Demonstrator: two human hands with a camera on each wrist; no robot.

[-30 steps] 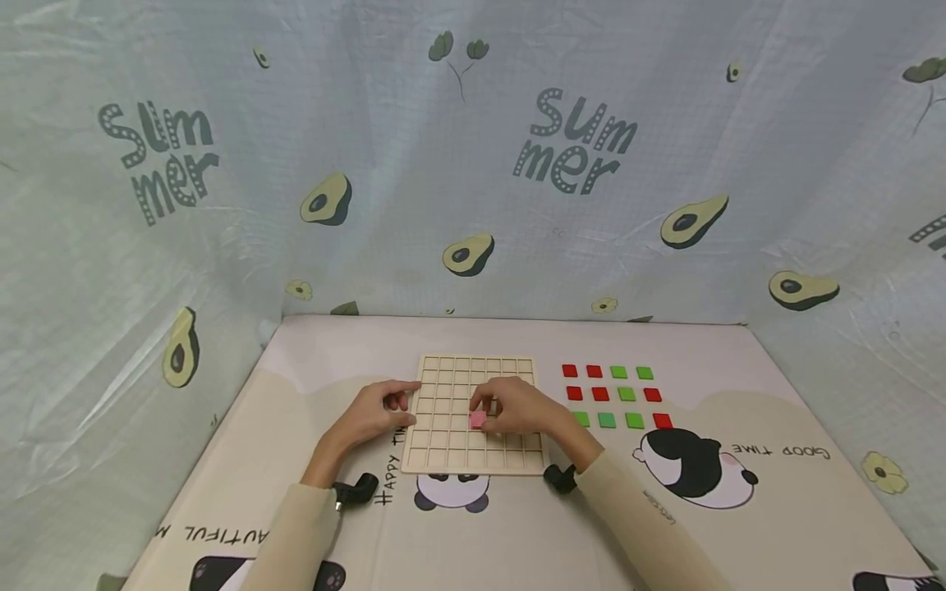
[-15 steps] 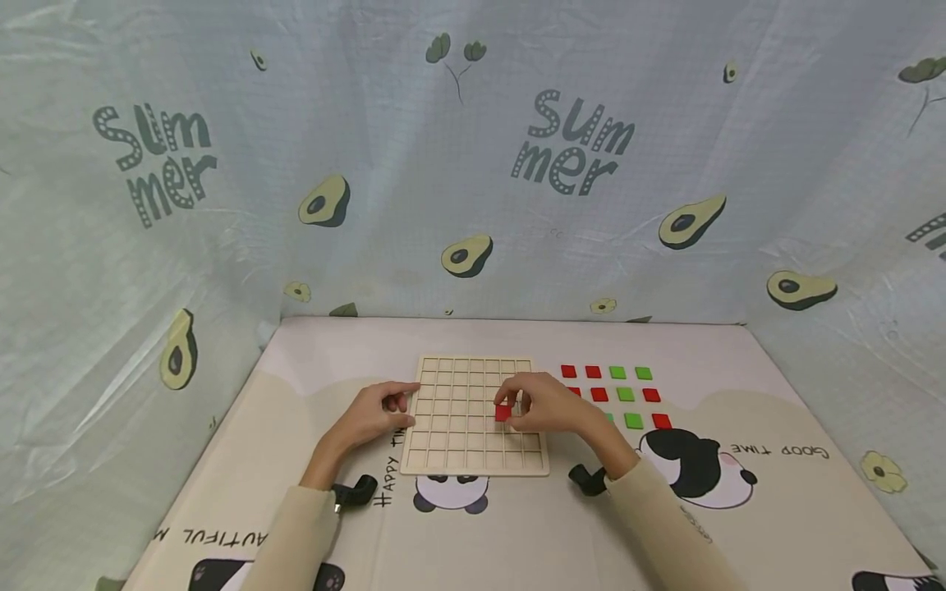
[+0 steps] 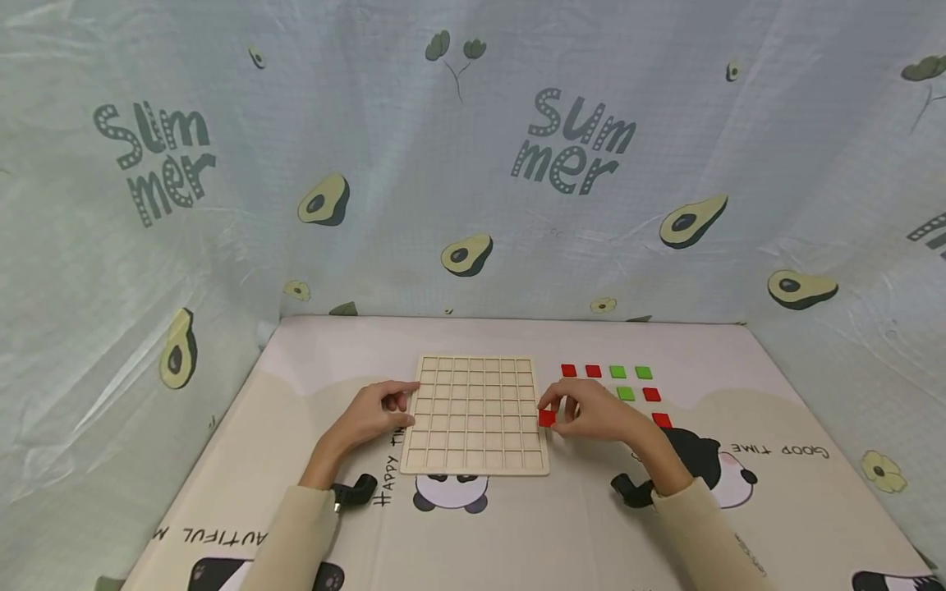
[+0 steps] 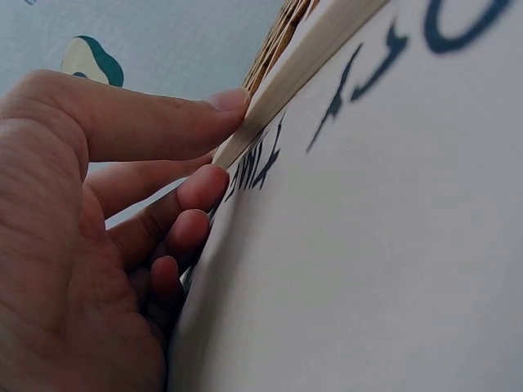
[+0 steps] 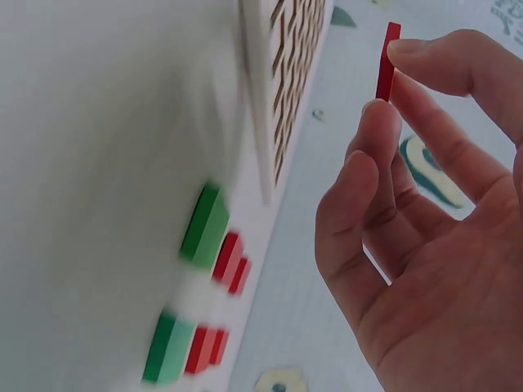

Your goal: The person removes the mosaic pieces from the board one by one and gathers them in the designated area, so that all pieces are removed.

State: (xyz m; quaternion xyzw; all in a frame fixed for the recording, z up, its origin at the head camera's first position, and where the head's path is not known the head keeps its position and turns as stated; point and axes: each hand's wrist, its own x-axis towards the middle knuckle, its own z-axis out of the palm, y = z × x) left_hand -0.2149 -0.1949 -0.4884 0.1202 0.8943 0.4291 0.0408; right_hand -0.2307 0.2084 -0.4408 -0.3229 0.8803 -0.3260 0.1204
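My right hand (image 3: 600, 410) pinches a red square tile (image 3: 547, 419) between thumb and fingertips, just off the right edge of a pale wooden grid board (image 3: 467, 407). In the right wrist view the red tile (image 5: 388, 61) is held edge-on, raised above the table surface. At the board's left edge, my left hand (image 3: 369, 414) touches the rim with thumb and index finger set apart, its other fingers curled in. The left wrist view shows the thumb (image 4: 176, 129) against the board's side (image 4: 302, 69). No tiles show in the board's cells.
Right of the board lie red tiles (image 3: 594, 372) and green tiles (image 3: 617, 373) in rows; my right hand hides some of them. A printed cloth (image 3: 510, 533) covers the table. Behind and at the sides hang patterned sheets (image 3: 473, 164).
My right hand has carried the red tile rightward, from above the middle of the board to beyond its right edge. The left hand has stayed at the left rim.
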